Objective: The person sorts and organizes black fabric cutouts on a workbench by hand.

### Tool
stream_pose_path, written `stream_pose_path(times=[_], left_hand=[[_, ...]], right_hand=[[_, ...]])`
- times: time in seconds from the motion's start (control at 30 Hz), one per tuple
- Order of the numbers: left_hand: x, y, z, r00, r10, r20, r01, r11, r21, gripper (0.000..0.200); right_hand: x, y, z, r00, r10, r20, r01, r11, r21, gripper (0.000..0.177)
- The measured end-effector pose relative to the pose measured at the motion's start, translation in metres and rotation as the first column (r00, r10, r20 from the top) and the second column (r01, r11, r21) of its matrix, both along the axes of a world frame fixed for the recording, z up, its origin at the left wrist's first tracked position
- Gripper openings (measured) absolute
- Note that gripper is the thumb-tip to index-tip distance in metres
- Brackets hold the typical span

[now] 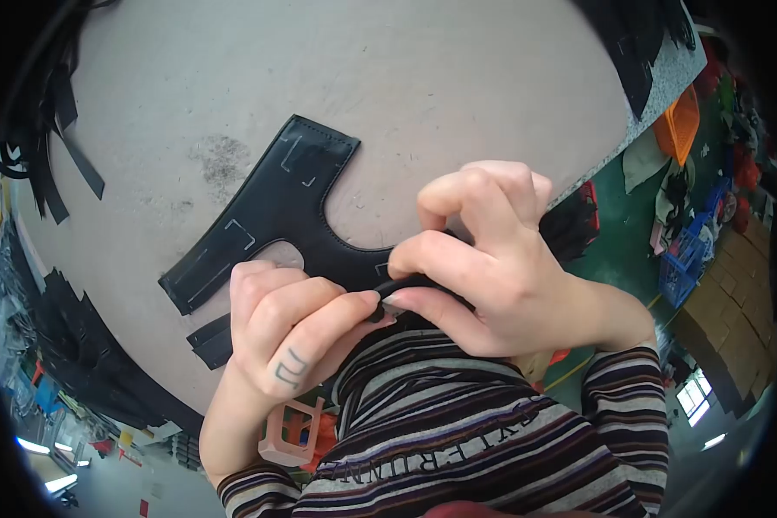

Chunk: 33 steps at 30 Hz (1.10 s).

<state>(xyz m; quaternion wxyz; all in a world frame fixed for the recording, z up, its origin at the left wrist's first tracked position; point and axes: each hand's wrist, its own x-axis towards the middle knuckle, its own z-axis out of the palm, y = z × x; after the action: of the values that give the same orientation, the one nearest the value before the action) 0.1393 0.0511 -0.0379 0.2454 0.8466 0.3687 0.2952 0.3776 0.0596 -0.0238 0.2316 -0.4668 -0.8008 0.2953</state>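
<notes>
A black leather-like piece [293,190] with stitched edges, curved cut-outs and pale corner marks lies on the table, its near part reaching up into my hands. My left hand [298,315] is closed, thumb and forefinger pinching the near edge of this piece. Right beside those fingertips, my right hand [492,268] pinches the same edge between thumb and forefinger, its other fingers curled. The fingertips of both hands almost meet, and the folded edge between them is partly hidden. A black strip [211,339] shows to the left of my left hand.
The pale table [457,86] has a dark smudge. Black strips [65,147] lie at its left, and more black pieces [69,337] are heaped at the lower left. Off the right side are an orange container [678,125], a blue crate [684,263] and cardboard [738,302].
</notes>
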Motion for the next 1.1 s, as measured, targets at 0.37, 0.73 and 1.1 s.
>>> stream_pose_path(times=[0.37, 0.73, 1.1], left_hand=[[0.002, 0.004, 0.001, 0.997, 0.059, 0.04, -0.056, 0.995, -0.077, 0.038], [0.005, -0.002, 0.001, 0.998, 0.043, -0.037, -0.044, 0.999, -0.005, 0.037], [0.018, -0.012, 0.004, 0.903, 0.098, -0.418, 0.095, 0.904, 0.417, 0.026]], right_hand=[[0.0, -0.005, 0.002, 0.997, -0.073, 0.029, 0.075, 0.993, -0.091, 0.019], [0.021, -0.003, 0.011, 0.987, -0.09, 0.135, 0.106, 0.987, -0.119, 0.016], [0.03, 0.0, 0.013, 0.991, -0.079, 0.112, 0.095, 0.984, -0.149, 0.016]])
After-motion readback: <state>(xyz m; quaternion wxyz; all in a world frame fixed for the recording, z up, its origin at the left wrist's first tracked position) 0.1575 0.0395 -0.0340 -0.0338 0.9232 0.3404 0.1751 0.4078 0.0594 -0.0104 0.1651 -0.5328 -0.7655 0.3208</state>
